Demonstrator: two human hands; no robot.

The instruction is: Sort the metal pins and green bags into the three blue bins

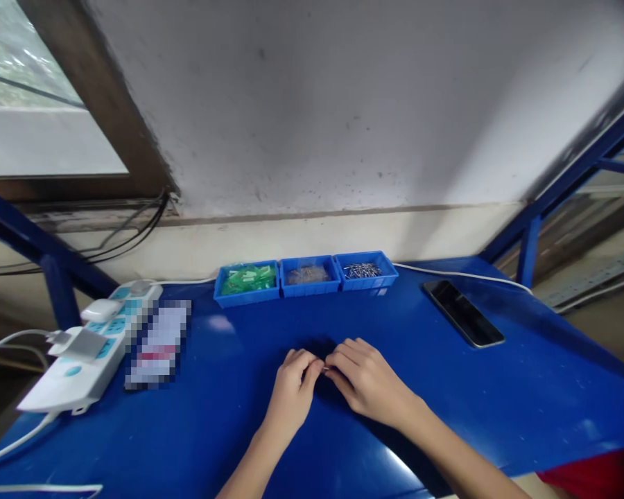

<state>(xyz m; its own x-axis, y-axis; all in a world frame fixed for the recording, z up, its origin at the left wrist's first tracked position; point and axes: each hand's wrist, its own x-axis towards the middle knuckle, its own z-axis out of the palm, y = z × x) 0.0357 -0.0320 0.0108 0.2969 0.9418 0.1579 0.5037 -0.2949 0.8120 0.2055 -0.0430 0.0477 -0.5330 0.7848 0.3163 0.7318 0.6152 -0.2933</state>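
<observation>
From my head view, I take the middle blue bin [310,290] as my landmark. In front of it, close to me, my left hand [292,382] and right hand [367,378] are closed, fingertips pinching a small thin piece [325,369] between them. My fingers hide most of it, so I cannot tell its shape. With so little to grip, it could slip or spring out if I pinch unevenly; pulling my hands out of line could bend it. Dropped, it might skid over the glossy blue table [229,395].

Left of the middle bin sits one with green pieces [249,278]; right of it, one with metal pieces [362,270]. Farther right lies a dark phone [464,313]; farther left, a blurred-out item [159,346] and a white power strip [52,391] with plugs. Behind the bin rises a scuffed wall [317,104], with a window frame [91,90] up to its left.
</observation>
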